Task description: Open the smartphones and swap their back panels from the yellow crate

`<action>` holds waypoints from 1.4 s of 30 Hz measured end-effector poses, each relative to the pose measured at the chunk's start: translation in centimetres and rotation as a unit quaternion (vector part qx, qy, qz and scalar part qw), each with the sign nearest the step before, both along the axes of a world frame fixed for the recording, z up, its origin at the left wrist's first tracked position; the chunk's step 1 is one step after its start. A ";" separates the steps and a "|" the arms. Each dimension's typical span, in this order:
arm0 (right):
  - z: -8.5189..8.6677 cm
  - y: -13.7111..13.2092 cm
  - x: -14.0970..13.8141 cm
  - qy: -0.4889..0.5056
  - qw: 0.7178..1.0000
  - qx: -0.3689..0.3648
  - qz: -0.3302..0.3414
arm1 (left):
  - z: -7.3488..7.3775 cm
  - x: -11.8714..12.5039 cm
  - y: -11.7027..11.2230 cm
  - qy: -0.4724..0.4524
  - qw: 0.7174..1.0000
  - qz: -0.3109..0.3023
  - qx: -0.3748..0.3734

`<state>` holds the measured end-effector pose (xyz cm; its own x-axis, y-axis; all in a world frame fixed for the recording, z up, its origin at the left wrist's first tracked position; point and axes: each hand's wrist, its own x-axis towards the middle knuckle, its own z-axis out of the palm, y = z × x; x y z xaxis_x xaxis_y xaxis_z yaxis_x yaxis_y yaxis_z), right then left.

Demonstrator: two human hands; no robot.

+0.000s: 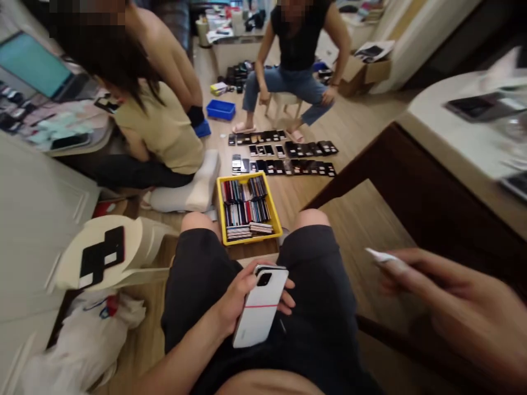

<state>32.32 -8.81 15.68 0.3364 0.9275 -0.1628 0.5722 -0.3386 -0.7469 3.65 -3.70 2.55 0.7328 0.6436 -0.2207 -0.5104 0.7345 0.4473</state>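
Observation:
My left hand (236,296) grips a white phone (261,307) face down over my lap; a thin red line crosses its back and its camera sits at the top. My right hand (444,299) is raised at the right, blurred, with its fingers pinched on a small white piece (381,255) that I cannot name. Just beyond my knees a yellow tray (221,211) stands on the floor, packed with several phones on edge.
Rows of dark phones (284,156) lie on the wood floor. One person sits on a stool (284,101) behind them, another crouches at left. A dark table (432,186) with phones stands right; a white stool (102,252) and a bag (90,340) left.

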 end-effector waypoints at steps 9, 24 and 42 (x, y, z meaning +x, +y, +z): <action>-4.9 7.4 -8.3 0.247 0.959 -0.069 0.124 | -1.9 -0.9 -2.4 0.006 0.999 0.036 0.005; -9.0 6.7 -11.1 0.375 0.919 -0.060 0.107 | -2.3 -1.1 -1.7 0.007 1.000 0.008 -0.013; -8.6 5.6 -12.1 0.325 0.937 -0.021 0.127 | -2.7 -1.2 -1.4 -0.023 0.998 0.010 -0.050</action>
